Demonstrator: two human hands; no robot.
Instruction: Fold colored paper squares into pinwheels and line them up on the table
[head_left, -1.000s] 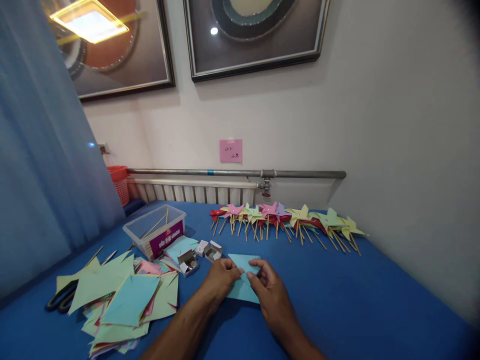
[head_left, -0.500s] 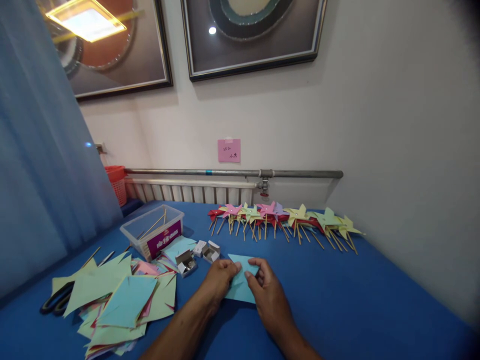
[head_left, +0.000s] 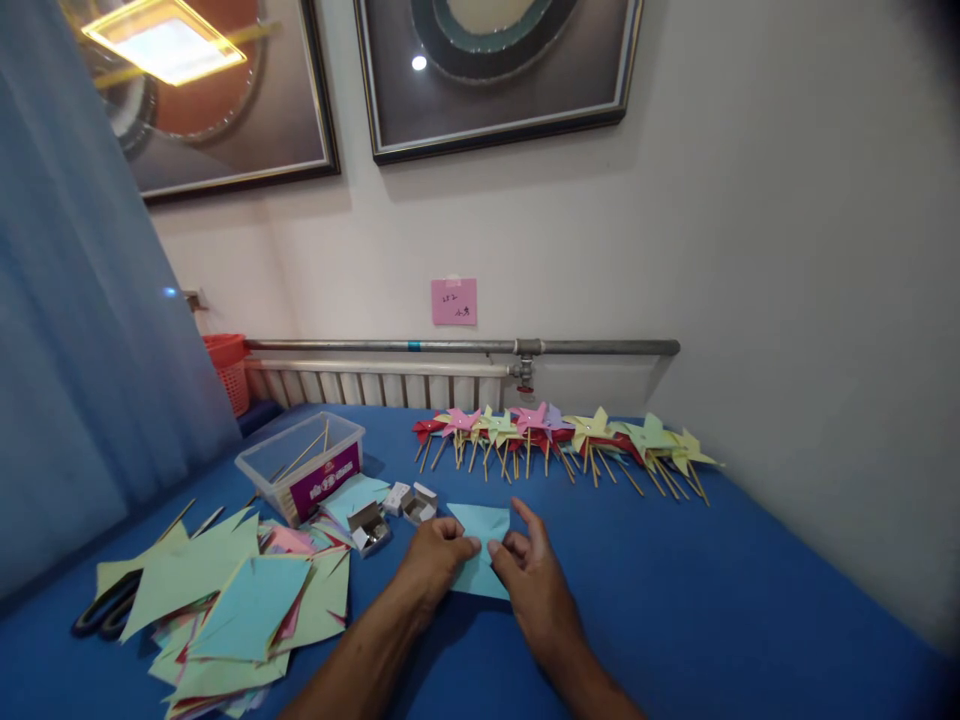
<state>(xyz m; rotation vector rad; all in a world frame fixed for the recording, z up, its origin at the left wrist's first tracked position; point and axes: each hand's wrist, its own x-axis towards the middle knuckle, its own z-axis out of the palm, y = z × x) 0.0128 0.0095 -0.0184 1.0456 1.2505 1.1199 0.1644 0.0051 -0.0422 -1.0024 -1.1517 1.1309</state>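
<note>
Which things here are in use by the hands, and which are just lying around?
In use: left hand and right hand pinching the light blue paper square.

Lying about: paper pile, scissors, stick box, small open boxes, finished pinwheels.

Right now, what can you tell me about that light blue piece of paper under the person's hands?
The light blue square of thin paper lies flat on the blue cloth-covered table, turned so one corner points away toward the wall. Its far half shows; the near part is hidden under the fingers. The left hand and right hand both press down and pinch at its middle, where flaps seem to be folded inward.
</note>
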